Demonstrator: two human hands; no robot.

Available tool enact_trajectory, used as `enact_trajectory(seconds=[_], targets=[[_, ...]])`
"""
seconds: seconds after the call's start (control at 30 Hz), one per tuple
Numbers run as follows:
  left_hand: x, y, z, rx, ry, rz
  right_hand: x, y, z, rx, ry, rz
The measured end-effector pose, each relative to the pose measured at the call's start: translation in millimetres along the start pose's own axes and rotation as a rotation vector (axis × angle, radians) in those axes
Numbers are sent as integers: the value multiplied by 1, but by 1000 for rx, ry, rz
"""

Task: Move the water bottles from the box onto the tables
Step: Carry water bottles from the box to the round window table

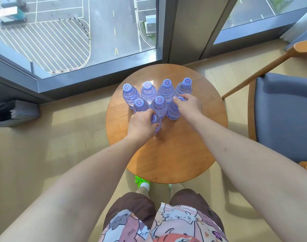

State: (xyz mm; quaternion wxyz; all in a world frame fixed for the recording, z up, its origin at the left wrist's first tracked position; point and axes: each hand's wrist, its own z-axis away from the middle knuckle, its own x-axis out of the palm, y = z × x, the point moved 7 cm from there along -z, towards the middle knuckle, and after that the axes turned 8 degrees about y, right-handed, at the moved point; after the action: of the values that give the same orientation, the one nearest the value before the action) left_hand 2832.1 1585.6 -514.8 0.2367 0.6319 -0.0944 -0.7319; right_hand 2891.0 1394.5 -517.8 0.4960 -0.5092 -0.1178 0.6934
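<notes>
Several clear water bottles with purple caps (148, 92) stand upright in two rows on the far half of a round wooden table (175, 154). My left hand (142, 124) grips the cap end of a bottle (156, 125) at the near left of the group. My right hand (188, 104) is closed over the top of another bottle (172, 111) at the right end of the near row. Both held bottles stand on the tabletop. The box is out of sight.
A chair with a grey-blue cushion and wooden frame (285, 116) stands right of the table. Floor-to-ceiling windows (75, 37) run along the far side. A dark object (14, 110) lies on the floor at the left. My legs and green shoes (140, 181) are below the table's near edge.
</notes>
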Motion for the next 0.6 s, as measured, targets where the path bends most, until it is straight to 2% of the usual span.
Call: enact_trajectory(seconds=[0.13, 0.27, 0.4, 0.6], targets=[[-1, 1, 2, 73, -34, -67, 0, -3, 11, -9, -72, 54], [-11, 3, 0, 82, -130, 7, -8, -12, 26, -38, -59, 134], [-55, 12, -4, 128, -37, 61, -21, -37, 41, -92, -45, 217], [-145, 26, -14, 120, 148, 2, -34, -109, 67, -340, -93, 278]])
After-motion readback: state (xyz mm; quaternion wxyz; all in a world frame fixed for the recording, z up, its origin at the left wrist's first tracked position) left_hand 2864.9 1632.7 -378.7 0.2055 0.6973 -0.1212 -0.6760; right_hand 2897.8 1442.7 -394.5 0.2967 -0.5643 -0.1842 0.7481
